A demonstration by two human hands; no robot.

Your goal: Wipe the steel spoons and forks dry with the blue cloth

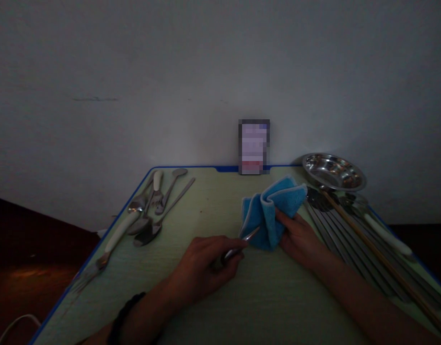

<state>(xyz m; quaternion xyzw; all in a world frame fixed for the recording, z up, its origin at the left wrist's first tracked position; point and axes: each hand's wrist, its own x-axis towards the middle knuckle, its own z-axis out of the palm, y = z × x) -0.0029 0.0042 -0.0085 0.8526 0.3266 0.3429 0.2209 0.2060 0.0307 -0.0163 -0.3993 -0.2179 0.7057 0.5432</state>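
Observation:
My left hand [209, 263] is closed around a small metal spoon [251, 234]. The spoon's rounded end appears to lie between my fingers, while its thin shiny handle points up and right against a blue cloth [285, 196]. Folded and bunched, the cloth has a pale stitched edge and is gripped from its right side by my right hand [299, 237]. Its folds hide part of my right fingers and possibly the tip of the spoon handle. Both hands are above the middle of the pale green table [202, 191].
Several spoons and forks [148, 225], some white-handled, lie at the table's left. On the right are a shiny metal bowl [333, 172], long metal utensils [339, 235], a wooden stick [367, 244] and a white-handled piece [388, 235]. A blurred phone [252, 148] leans on the wall.

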